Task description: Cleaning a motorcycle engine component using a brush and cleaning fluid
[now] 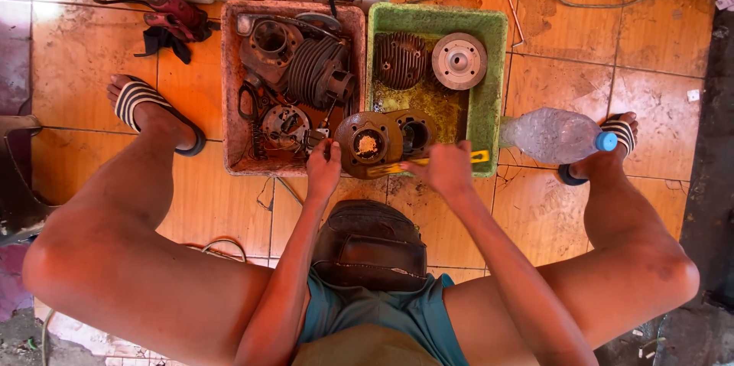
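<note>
Left hand (324,169) pinches the edge of a round rusty-brown metal engine cover (368,144), right between both hands. Right hand (443,169) is closed around a yellow-handled tool (478,156), just beside it, over the green plastic tray (497,68).

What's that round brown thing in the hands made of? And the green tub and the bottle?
The round engine part looks like cast metal, dull brown with grime or rust. The green tub seems plastic: thin, bright walls, stained inside. The bottle looks like clear plastic with a blue cap. The left hand steadies the part; the right hand holds a yellow-handled tool.
</note>
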